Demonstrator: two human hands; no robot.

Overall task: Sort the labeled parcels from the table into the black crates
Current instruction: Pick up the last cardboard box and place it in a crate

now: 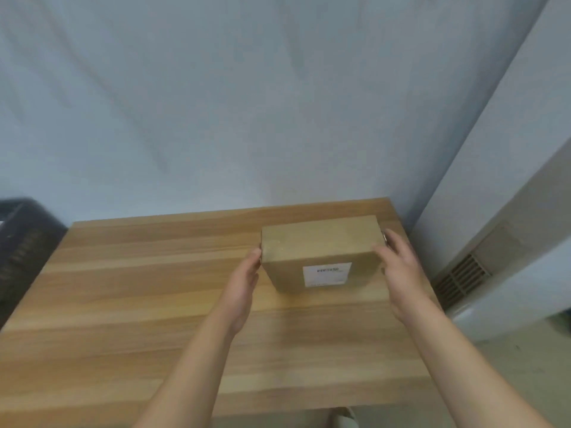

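A brown cardboard parcel [318,245] with a white label on its near face stands on the wooden table [139,304] toward the far right corner. My left hand [244,282] lies against the parcel's left side with its fingers straight. On the opposite side my right hand [398,267] presses the right face, thumb near the top front corner and fingers along the side. A black crate [21,242] shows at the left edge, beside the table; its inside is hidden.
A pale blue-grey wall runs behind the table. To the right stands a white unit with a vent grille [463,279], close to the table's right edge. Floor shows at the lower right.
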